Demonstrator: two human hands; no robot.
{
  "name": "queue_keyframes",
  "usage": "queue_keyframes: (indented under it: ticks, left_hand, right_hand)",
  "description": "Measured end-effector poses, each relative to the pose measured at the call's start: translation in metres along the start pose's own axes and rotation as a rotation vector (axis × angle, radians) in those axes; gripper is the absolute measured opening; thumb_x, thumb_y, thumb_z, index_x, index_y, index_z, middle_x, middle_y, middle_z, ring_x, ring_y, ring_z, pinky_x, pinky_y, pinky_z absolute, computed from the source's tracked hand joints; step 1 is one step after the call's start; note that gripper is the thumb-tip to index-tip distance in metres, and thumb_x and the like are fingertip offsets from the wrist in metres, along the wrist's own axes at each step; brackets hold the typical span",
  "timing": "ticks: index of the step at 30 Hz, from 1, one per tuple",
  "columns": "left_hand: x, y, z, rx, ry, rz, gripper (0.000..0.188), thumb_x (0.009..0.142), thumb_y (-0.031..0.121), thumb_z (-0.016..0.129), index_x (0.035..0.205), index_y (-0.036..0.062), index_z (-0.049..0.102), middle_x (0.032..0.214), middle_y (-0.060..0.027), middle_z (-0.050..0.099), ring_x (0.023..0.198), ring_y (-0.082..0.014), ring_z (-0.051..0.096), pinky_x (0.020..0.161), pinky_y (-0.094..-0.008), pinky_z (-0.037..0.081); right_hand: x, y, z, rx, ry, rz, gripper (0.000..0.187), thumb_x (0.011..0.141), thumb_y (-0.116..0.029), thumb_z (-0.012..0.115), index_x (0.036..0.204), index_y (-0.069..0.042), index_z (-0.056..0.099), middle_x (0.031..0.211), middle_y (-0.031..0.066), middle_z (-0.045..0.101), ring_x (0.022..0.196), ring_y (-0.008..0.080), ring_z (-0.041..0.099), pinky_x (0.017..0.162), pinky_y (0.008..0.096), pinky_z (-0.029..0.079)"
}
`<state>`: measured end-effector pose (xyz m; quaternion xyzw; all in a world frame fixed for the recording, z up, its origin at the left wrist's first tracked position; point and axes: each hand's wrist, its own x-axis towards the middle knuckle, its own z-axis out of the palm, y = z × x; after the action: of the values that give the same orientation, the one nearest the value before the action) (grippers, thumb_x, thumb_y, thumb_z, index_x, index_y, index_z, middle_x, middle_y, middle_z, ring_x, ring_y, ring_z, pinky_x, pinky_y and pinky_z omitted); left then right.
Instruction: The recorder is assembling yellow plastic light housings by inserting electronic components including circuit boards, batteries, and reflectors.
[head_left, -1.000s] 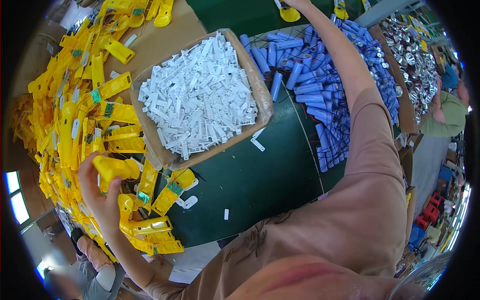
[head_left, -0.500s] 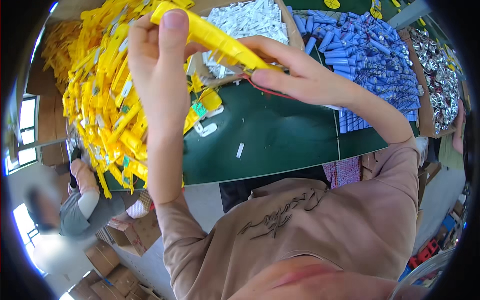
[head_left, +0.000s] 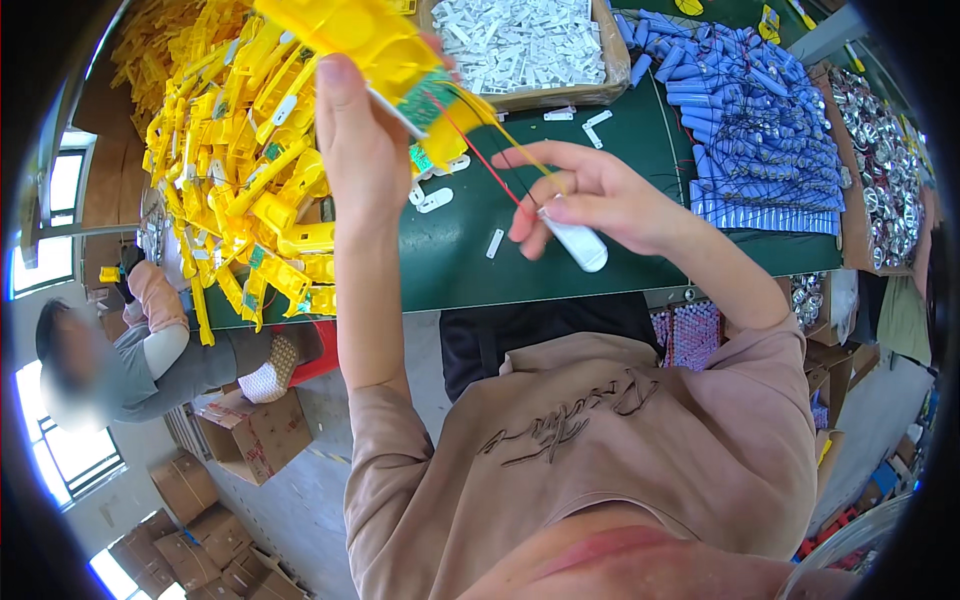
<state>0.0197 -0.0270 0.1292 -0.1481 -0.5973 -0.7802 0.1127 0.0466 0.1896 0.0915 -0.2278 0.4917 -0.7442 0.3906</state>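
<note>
My left hand (head_left: 362, 150) is raised and closed round a yellow plastic housing (head_left: 350, 35), whose open inner side shows. A green circuit board (head_left: 425, 100) sits in its lower end, beside my left fingers. Red, black and yellow wires (head_left: 482, 155) stretch from the board area to my right hand (head_left: 610, 195). Between thumb and fingers, that hand pinches a white oblong plastic piece with a rounded end (head_left: 580, 243), held above the green table (head_left: 440, 265). Where the wires meet the white piece is partly covered by my fingers.
Yellow housings (head_left: 240, 170) are heaped on the left. Behind my hands stands a carton of white parts (head_left: 525, 45). Blue wired cylinders (head_left: 755, 120) are piled at right, beside a box of shiny metal parts (head_left: 882, 170). Another person (head_left: 150, 350) sits at far left.
The yellow housing has turned, so its inside and circuit board now show. My right hand has let go of it, moved down and right, and now holds the white piece; the wires are stretched out.
</note>
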Motion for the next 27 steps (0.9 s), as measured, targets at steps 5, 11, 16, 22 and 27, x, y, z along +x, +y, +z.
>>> queue_keyframes:
  ticks: [5,11,16,22,27]
  left_hand:
    - [0.0,-0.032,-0.008,0.653,0.414,-0.045,0.045,0.1,0.036,0.036,0.129,0.0018,0.042,0.106,-0.0068,0.057,0.092,-0.0119,0.053,0.078,-0.0257,0.042]
    - [-0.01,-0.078,-0.002,0.198,0.143,-0.4,0.048,0.1,0.038,0.032,0.13,0.0034,0.042,0.106,-0.0075,0.056,0.091,-0.0149,0.053,0.078,-0.0277,0.043]
    - [-0.012,-0.088,0.042,0.201,-0.181,-0.384,0.043,0.097,0.027,0.036,0.131,0.0001,0.041,0.093,-0.0032,0.055,0.078,-0.011,0.051,0.064,-0.0252,0.042]
    - [-0.016,-0.115,0.038,0.391,-0.323,-0.357,0.045,0.093,0.013,0.043,0.133,-0.0049,0.038,0.117,-0.0128,0.052,0.105,-0.019,0.05,0.091,-0.0298,0.04]
    - [-0.008,-0.121,0.035,0.64,-0.47,-0.183,0.054,0.083,0.007,0.054,0.133,-0.0043,0.038,0.114,-0.0205,0.051,0.103,-0.0321,0.052,0.093,-0.0369,0.04]
  right_hand:
    - [-0.031,-0.022,-0.003,-0.028,0.275,-0.188,0.039,0.092,-0.015,0.052,0.128,-0.006,0.04,0.075,0.0106,0.061,0.053,0.0121,0.058,0.045,0.0198,0.042]
    - [-0.033,-0.048,-0.026,0.265,0.229,-0.414,0.028,0.095,-0.018,0.046,0.115,0.0,0.055,0.091,0.016,0.065,0.071,0.019,0.063,0.07,0.029,0.049]
    - [-0.023,-0.042,-0.082,-0.288,0.328,-0.24,0.029,0.095,-0.025,0.051,0.105,0.0,0.063,0.074,0.0018,0.059,0.064,0.0059,0.051,0.057,0.0214,0.039]
    - [0.008,-0.012,-0.113,-0.16,0.436,-0.139,0.031,0.098,-0.032,0.046,0.094,-0.004,0.059,0.079,-0.0052,0.05,0.071,0.0027,0.042,0.062,0.019,0.038]
    - [0.01,-0.01,-0.125,-0.155,0.565,-0.042,0.034,0.099,-0.033,0.042,0.091,-0.005,0.06,0.074,-0.005,0.049,0.069,0.0033,0.043,0.059,0.0199,0.036]
